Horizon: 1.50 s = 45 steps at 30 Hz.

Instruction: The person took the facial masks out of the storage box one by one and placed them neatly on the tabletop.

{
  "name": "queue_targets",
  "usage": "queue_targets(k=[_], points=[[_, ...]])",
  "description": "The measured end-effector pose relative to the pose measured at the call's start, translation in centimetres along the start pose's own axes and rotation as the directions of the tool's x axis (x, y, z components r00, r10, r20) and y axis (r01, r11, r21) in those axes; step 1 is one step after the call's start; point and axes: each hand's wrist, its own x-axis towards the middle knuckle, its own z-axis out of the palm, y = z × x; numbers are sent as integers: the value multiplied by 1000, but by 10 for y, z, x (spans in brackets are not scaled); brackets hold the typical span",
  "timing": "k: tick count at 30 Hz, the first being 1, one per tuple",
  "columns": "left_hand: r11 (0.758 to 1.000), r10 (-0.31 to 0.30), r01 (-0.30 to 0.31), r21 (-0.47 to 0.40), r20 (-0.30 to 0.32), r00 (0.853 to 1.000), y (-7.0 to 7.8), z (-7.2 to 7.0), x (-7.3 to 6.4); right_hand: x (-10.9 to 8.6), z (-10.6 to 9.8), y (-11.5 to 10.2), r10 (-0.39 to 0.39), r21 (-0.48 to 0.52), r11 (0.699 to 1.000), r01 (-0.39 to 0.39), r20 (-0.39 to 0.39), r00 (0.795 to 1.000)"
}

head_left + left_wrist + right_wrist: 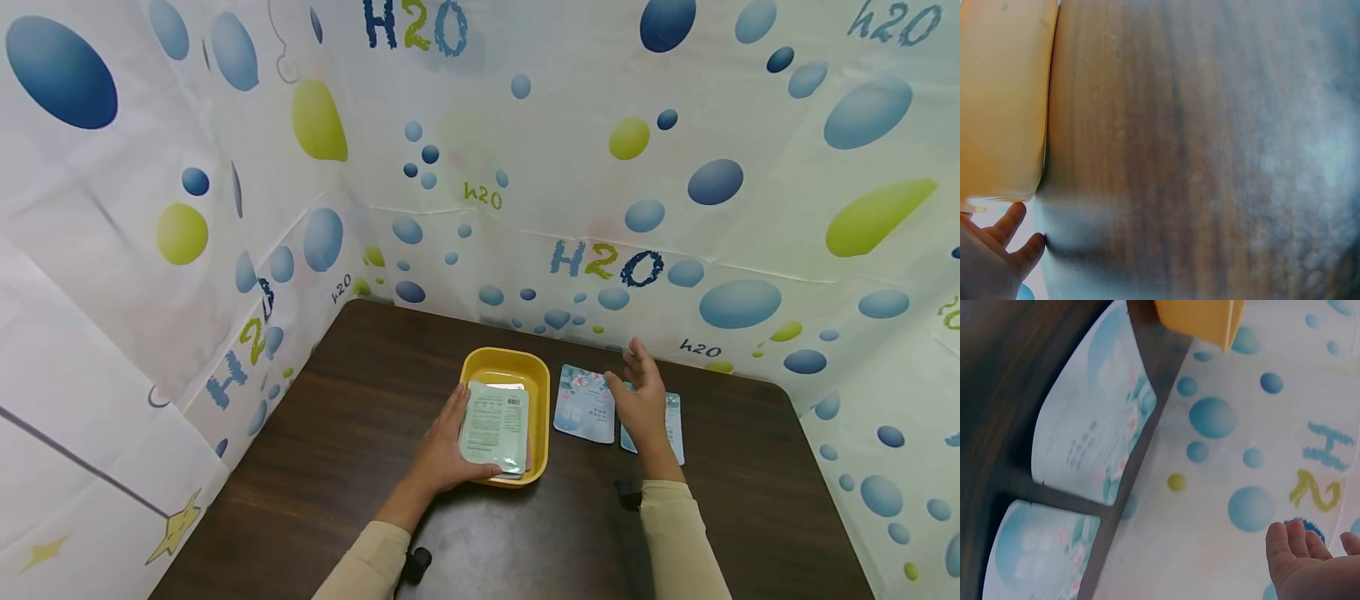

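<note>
At the left side of the yellow tray (545,425), my left hand (442,446) holds a light green sheet mask packet (492,425) by its left and lower edges. Other packets show from under it. Some of that hand's fingers lie behind the packet. My right hand (640,404) hovers palm inward, fingers loosely extended, with nothing in it. Partly hidden behind it is a blue floral sheet mask packet (675,429). Another blue floral packet (587,404) lies between that hand and the tray. Both blue packets also appear in the right wrist view.
A dark wooden table (360,375) carries everything. Behind it and to the left hangs a white sheet (525,133) printed with blue and green bubbles, meeting the table's far edge. Small black wrist devices (417,565) sit at both sleeves.
</note>
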Motion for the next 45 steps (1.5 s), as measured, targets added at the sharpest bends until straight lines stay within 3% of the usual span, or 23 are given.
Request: queue_targets(k=[12, 26, 35, 45], points=[[1000, -3, 3, 0, -2, 1000, 2, 0, 0, -3, 29, -18, 70, 158, 985, -73, 23, 997], [1000, -3, 3, 1, 0, 1000, 1, 0, 1, -14, 66, -23, 30, 248, 967, -63, 134, 991], [1000, -5, 5, 11, 7, 1000, -1, 0, 2, -27, 98, -12, 83, 264, 956, -124, 160, 984], [1000, 3, -3, 26, 7, 1000, -2, 0, 3, -40, 126, 0, 154, 323, 925, -200, 162, 975]])
